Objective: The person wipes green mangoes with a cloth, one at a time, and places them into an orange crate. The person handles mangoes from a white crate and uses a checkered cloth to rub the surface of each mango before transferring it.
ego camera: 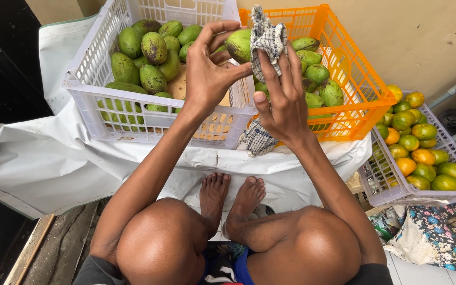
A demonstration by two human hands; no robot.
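Note:
My left hand [209, 66] grips a green mango [238, 44] and holds it up in front of the two crates. My right hand [283, 100] presses a checked cloth [266, 39] against the mango's right side; the cloth's loose end [258, 140] hangs down below my wrist. Behind the hands, a white crate [93, 79] holds several green mangoes, some with dark spots. An orange crate [362, 89] to its right holds more green mangoes.
A pale purple crate [381, 187] of green and orange citrus fruit stands at the right. The white and orange crates rest on a white sheet [48, 163]. My bare feet [233, 198] and knees are below. A floral cloth [439, 237] lies at the lower right.

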